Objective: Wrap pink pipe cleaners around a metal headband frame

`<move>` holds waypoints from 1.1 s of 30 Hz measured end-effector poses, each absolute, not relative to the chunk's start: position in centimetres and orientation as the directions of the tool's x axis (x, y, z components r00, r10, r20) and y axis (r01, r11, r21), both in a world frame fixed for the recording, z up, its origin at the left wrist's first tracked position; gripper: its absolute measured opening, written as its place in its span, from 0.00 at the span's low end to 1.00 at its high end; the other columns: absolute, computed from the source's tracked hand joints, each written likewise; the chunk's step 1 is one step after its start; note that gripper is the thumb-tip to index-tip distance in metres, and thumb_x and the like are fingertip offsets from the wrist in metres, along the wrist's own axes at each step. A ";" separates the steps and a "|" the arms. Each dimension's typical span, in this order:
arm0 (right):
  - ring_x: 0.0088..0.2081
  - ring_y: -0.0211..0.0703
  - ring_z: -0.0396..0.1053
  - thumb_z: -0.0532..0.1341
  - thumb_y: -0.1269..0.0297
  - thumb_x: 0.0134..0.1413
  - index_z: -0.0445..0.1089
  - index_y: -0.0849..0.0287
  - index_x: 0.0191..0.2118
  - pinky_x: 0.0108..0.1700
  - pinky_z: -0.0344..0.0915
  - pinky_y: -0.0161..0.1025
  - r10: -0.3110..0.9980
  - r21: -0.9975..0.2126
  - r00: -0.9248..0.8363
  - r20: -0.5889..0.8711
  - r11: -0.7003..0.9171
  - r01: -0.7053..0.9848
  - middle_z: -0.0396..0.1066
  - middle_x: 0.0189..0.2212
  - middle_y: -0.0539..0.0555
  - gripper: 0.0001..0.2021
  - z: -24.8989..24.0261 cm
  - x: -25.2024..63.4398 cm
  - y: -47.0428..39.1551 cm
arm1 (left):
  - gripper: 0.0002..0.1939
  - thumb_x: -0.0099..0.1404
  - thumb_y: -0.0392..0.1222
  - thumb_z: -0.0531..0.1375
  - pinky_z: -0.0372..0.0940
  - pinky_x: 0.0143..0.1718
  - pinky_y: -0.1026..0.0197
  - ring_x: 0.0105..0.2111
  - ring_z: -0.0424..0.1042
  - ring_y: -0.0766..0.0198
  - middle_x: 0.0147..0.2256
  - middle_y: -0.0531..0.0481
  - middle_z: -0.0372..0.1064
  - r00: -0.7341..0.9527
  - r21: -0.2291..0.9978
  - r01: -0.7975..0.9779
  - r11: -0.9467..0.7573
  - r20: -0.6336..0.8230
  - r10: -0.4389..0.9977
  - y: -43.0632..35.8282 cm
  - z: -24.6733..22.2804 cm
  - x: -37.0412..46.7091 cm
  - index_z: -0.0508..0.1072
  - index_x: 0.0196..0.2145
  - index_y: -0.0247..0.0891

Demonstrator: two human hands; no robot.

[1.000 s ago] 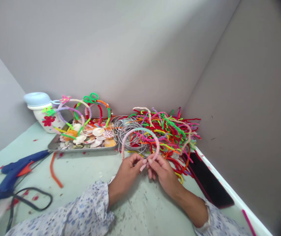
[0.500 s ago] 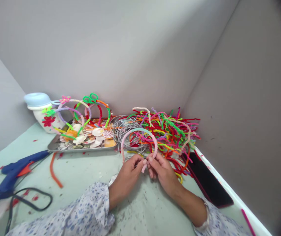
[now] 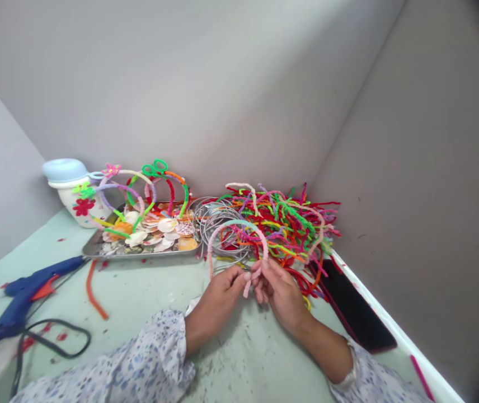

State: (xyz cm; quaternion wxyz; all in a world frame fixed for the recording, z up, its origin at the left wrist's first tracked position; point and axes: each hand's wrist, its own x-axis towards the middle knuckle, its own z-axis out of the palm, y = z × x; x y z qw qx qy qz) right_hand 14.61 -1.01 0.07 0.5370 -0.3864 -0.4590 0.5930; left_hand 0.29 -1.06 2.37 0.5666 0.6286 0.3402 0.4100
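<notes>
My left hand (image 3: 222,291) and right hand (image 3: 279,291) pinch shut on one end of the pink headband (image 3: 237,226), holding its arch upright over the table (image 3: 147,296), before the pipe-cleaner heap (image 3: 290,218), so the loose tail (image 3: 248,286) hangs free.

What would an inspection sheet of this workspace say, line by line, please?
Surface: pale green table, specked with small red scraps.
Job's things: pink wrapped headband, arch upright.
Clutter: pipe cleaner pile; tray of shells; finished headbands; white jar; orange pipe cleaner; dark phone.
Grippers: left hand and right hand pinch the headband's end.
Cables: black cord from blue glue gun.
Surroundings: grey walls.
</notes>
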 end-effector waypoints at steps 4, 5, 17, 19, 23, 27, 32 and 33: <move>0.15 0.31 0.60 0.54 0.52 0.58 0.65 0.60 0.32 0.17 0.53 0.29 0.992 -0.955 -0.120 0.034 -0.004 -0.298 0.65 0.19 0.47 0.15 0.0 14.6 -1.0 | 0.16 0.67 0.47 0.49 0.61 0.35 0.63 0.29 0.67 0.65 0.25 0.52 0.69 0.423 0.992 -0.034 -0.122 0.125 0.898 -1.0 2.0 0.3 0.62 0.24 0.37; 0.15 0.31 0.60 0.55 0.52 0.57 0.65 0.60 0.32 0.17 0.54 0.29 0.992 -0.954 -0.118 0.032 -0.005 -0.298 0.65 0.19 0.47 0.15 0.0 14.7 -1.0 | 0.16 0.67 0.47 0.49 0.61 0.35 0.62 0.29 0.67 0.65 0.26 0.52 0.69 0.420 0.992 -0.030 -0.120 0.122 0.899 -1.0 1.9 0.3 0.63 0.25 0.37; 0.15 0.31 0.59 0.55 0.52 0.57 0.65 0.60 0.32 0.17 0.54 0.29 0.992 -0.958 -0.123 0.013 -0.023 -0.285 0.64 0.18 0.46 0.15 0.1 14.7 -1.0 | 0.15 0.66 0.46 0.49 0.61 0.33 0.63 0.28 0.67 0.64 0.26 0.50 0.70 0.391 0.973 0.104 -0.205 0.149 0.908 -1.3 2.2 0.2 0.68 0.28 0.37; 0.15 0.31 0.59 0.55 0.52 0.57 0.65 0.60 0.32 0.17 0.54 0.29 0.992 -0.960 -0.126 0.010 -0.026 -0.279 0.65 0.18 0.46 0.15 0.2 14.7 -1.0 | 0.15 0.67 0.46 0.49 0.61 0.34 0.63 0.28 0.67 0.64 0.26 0.51 0.70 0.384 0.965 0.137 -0.226 0.158 0.910 -1.4 2.2 0.1 0.68 0.28 0.37; 0.14 0.31 0.59 0.56 0.51 0.56 0.65 0.60 0.31 0.17 0.55 0.30 0.992 -0.959 -0.127 -0.006 -0.042 -0.281 0.64 0.18 0.46 0.15 0.4 14.6 -1.1 | 0.15 0.67 0.47 0.49 0.60 0.32 0.63 0.28 0.66 0.64 0.26 0.51 0.68 0.356 0.943 0.209 -0.260 0.174 0.918 -1.5 2.1 0.0 0.68 0.28 0.37; 0.14 0.30 0.58 0.57 0.51 0.55 0.65 0.60 0.31 0.16 0.55 0.29 0.991 -0.955 -0.135 -0.007 -0.047 -0.292 0.64 0.17 0.45 0.15 0.4 14.6 -1.1 | 0.15 0.66 0.47 0.49 0.59 0.32 0.64 0.28 0.65 0.63 0.26 0.51 0.68 0.335 0.924 0.258 -0.282 0.189 0.923 -1.6 2.1 0.0 0.69 0.28 0.38; 0.14 0.30 0.58 0.56 0.52 0.56 0.65 0.60 0.31 0.16 0.54 0.29 0.990 -0.952 -0.141 -0.006 -0.049 -0.303 0.64 0.17 0.45 0.14 0.3 14.7 -1.1 | 0.15 0.66 0.46 0.49 0.59 0.32 0.63 0.28 0.65 0.63 0.26 0.50 0.68 0.336 0.899 0.303 -0.316 0.209 0.918 -1.7 2.2 0.0 0.69 0.27 0.38; 0.13 0.30 0.58 0.56 0.52 0.56 0.65 0.60 0.31 0.16 0.54 0.29 0.990 -0.952 -0.142 -0.008 -0.051 -0.303 0.63 0.16 0.45 0.15 0.3 14.7 -1.1 | 0.15 0.66 0.46 0.50 0.59 0.32 0.63 0.28 0.65 0.63 0.26 0.50 0.69 0.331 0.903 0.295 -0.312 0.210 0.920 -1.8 2.2 0.0 0.69 0.27 0.38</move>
